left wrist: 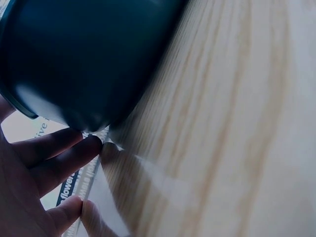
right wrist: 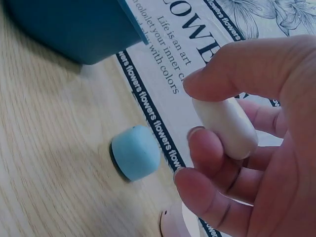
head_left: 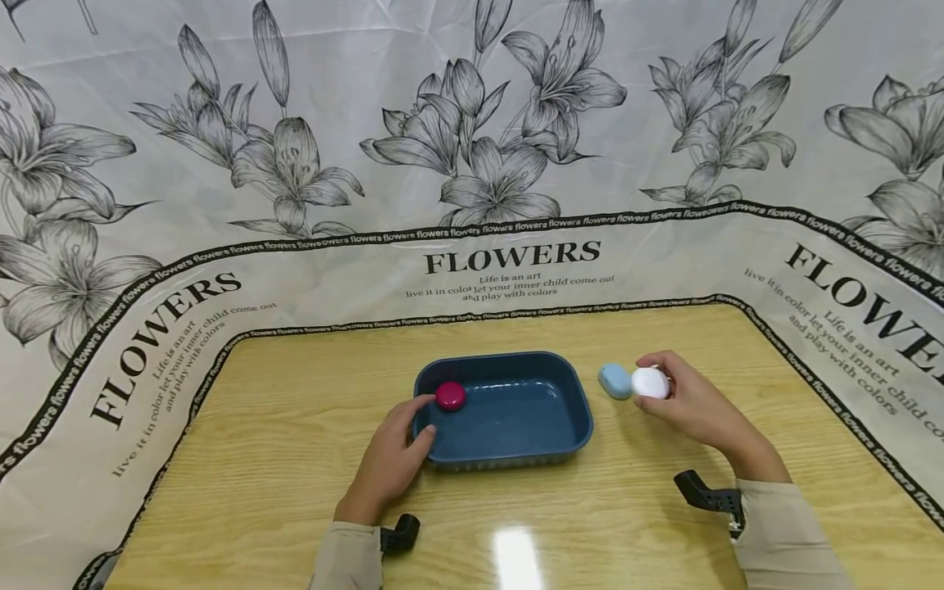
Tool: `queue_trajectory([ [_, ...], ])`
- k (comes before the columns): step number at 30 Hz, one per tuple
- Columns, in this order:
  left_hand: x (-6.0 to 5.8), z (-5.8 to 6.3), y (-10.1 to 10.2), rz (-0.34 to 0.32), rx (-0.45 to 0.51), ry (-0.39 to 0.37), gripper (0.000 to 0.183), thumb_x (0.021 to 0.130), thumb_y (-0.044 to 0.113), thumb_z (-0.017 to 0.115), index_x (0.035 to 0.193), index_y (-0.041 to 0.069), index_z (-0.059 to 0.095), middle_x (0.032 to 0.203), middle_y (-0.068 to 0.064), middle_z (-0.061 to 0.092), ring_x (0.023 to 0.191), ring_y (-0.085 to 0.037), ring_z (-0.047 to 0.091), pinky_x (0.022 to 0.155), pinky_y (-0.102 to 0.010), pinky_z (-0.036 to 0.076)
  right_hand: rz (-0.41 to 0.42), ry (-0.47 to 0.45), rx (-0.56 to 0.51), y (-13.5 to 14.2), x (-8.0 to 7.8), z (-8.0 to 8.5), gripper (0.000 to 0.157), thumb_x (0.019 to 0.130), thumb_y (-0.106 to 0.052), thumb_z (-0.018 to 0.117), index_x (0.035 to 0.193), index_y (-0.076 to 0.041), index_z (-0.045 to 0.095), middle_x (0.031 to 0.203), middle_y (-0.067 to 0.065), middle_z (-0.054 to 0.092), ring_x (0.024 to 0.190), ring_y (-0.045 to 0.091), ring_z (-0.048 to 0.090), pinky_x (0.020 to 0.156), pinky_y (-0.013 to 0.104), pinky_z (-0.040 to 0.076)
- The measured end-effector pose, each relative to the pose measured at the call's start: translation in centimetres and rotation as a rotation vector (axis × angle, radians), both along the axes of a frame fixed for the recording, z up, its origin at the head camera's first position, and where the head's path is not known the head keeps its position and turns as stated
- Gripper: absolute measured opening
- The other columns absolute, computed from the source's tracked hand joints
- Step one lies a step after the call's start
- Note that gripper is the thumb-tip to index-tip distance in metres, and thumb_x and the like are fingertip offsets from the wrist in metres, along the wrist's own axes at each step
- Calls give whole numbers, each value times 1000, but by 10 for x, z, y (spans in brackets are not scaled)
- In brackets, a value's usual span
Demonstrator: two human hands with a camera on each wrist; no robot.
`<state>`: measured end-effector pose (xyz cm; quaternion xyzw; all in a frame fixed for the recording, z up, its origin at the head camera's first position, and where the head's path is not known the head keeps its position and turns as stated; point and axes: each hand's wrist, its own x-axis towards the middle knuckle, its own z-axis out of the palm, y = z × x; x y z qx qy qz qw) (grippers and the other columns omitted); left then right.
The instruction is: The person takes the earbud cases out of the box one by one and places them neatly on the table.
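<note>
In the head view, my left hand (head_left: 391,459) holds the left end of a dark blue rectangular tub (head_left: 509,460), its index finger and thumb over the rim. Other fingers lie against the tub's outer wall in the left wrist view. A glossy crimson round piece (head_left: 451,397) lies inside the tub, close to my index fingertip. My right hand (head_left: 693,401) pinches a smooth white rounded piece (right wrist: 227,126) between thumb and fingers, raised over the table. Just left of it, a light blue rounded piece (head_left: 615,381) rests on the wood.
A pale pinkish rounded piece (right wrist: 178,222) shows at the bottom of the right wrist view, partly cut off. The wooden table (head_left: 258,459) is bordered at the back and sides by a white cloth (head_left: 332,287) with flower prints. Black mounts sit on both wrists.
</note>
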<state>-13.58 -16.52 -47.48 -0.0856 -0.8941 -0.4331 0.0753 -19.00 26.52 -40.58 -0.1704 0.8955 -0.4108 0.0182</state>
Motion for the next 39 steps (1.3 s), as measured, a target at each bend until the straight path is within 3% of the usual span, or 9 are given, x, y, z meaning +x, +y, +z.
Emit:
queue_trajectory([
  [6, -4, 3, 1, 0, 5, 9, 43, 99, 22, 62, 141, 21, 57, 143, 2, 53, 135, -20, 46, 112, -48, 37, 1, -3, 46, 6, -4, 2, 57, 92, -12, 73, 135, 12, 43, 119, 25, 55, 98, 28, 56, 73, 27, 50],
  [15, -9, 4, 5, -23, 7, 27, 44, 99, 23, 61, 143, 19, 56, 144, 0, 52, 136, -22, 46, 111, -50, 38, 36, 29, 176, 9, -5, -3, 41, 84, -14, 78, 119, 2, 62, 100, 8, 61, 80, 19, 51, 67, 29, 44],
  [19, -8, 2, 3, -10, -8, 14, 43, 99, 25, 61, 142, 21, 56, 145, 2, 52, 136, -20, 46, 112, -49, 37, 77, 41, 247, 2, -5, -8, 37, 83, -15, 79, 113, 1, 65, 101, 5, 63, 83, 18, 54, 72, 33, 46],
  [29, -2, 4, -3, 7, -2, 15, 43, 99, 23, 62, 142, 20, 56, 144, 2, 53, 137, -20, 45, 113, -48, 36, 122, 24, 364, -17, -1, -8, 51, 80, -17, 80, 119, 11, 62, 97, 7, 64, 80, 17, 54, 69, 35, 48],
  [39, -2, -2, -1, 3, 3, 14, 44, 99, 23, 62, 143, 22, 55, 145, 2, 52, 137, -22, 45, 112, -50, 37, 62, 35, 423, -17, 1, -15, 48, 80, -19, 80, 117, 8, 64, 100, 12, 62, 81, 19, 56, 71, 39, 49],
])
